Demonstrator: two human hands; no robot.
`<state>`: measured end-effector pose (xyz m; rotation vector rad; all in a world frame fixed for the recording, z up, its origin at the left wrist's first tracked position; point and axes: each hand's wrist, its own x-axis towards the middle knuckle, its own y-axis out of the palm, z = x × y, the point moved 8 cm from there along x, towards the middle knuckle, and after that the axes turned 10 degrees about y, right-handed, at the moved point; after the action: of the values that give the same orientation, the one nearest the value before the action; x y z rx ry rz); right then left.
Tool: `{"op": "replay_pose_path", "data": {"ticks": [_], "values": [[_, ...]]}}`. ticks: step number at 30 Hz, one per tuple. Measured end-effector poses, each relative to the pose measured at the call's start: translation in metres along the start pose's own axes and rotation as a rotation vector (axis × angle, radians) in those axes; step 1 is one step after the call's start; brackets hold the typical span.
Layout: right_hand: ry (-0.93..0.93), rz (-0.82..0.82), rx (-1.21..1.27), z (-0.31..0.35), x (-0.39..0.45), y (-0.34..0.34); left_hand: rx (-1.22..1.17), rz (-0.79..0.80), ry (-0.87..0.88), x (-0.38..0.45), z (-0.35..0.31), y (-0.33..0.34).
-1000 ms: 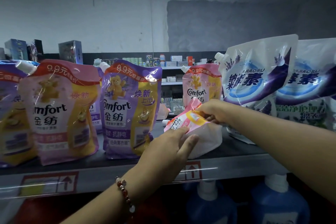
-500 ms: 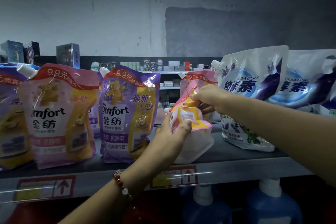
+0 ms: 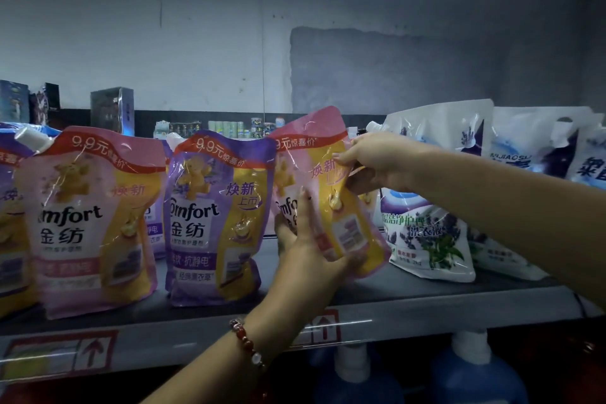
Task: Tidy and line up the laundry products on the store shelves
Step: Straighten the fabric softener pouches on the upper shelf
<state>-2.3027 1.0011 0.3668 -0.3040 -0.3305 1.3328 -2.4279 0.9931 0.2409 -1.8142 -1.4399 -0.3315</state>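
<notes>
The left hand (image 3: 305,259) cups the pink pouch's (image 3: 323,193) lower edge, fingers curled round it; the right hand (image 3: 377,159) pinches its upper right side. The pouch stands tilted on the shelf (image 3: 426,300), beside the purple pouch (image 3: 216,216).

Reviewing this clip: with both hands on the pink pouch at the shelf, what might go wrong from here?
1. The pink pouch is tilted, gripped by the left hand low and the right hand near its top; released like this, it may flop over.
2. It sits close to the purple pouch; straightening it could nudge that one out of line.
3. The white detergent bag leans just behind the right arm.
</notes>
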Motion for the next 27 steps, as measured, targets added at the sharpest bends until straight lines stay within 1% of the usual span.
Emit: {"op": "replay_pose_path", "data": {"ticks": [3, 7, 13, 16, 19, 23, 27], "values": [[0.001, 0.0, 0.029, -0.007, -0.002, -0.006, 0.14, -0.041, 0.075, 0.002, -0.001, 0.001], [0.039, 0.029, 0.194, -0.029, -0.001, -0.01, 0.44, -0.075, 0.196, 0.002, -0.011, 0.007], [0.098, -0.022, 0.487, -0.077, 0.005, -0.016, 0.711, 0.01, 0.158, 0.005, -0.008, 0.021], [0.054, -0.042, 0.569, -0.091, 0.005, -0.017, 0.745, 0.021, 0.156, 0.004, -0.007, 0.026], [-0.019, -0.077, 0.572, -0.096, 0.002, -0.017, 0.763, 0.013, 0.147, 0.002, -0.007, 0.026], [-0.114, -0.101, 0.436, -0.097, -0.008, -0.014, 0.77, 0.008, 0.137, 0.0, -0.005, 0.024], [-0.194, -0.054, 0.313, -0.101, -0.013, -0.014, 0.782, -0.005, 0.134, -0.005, -0.008, 0.022]]}}
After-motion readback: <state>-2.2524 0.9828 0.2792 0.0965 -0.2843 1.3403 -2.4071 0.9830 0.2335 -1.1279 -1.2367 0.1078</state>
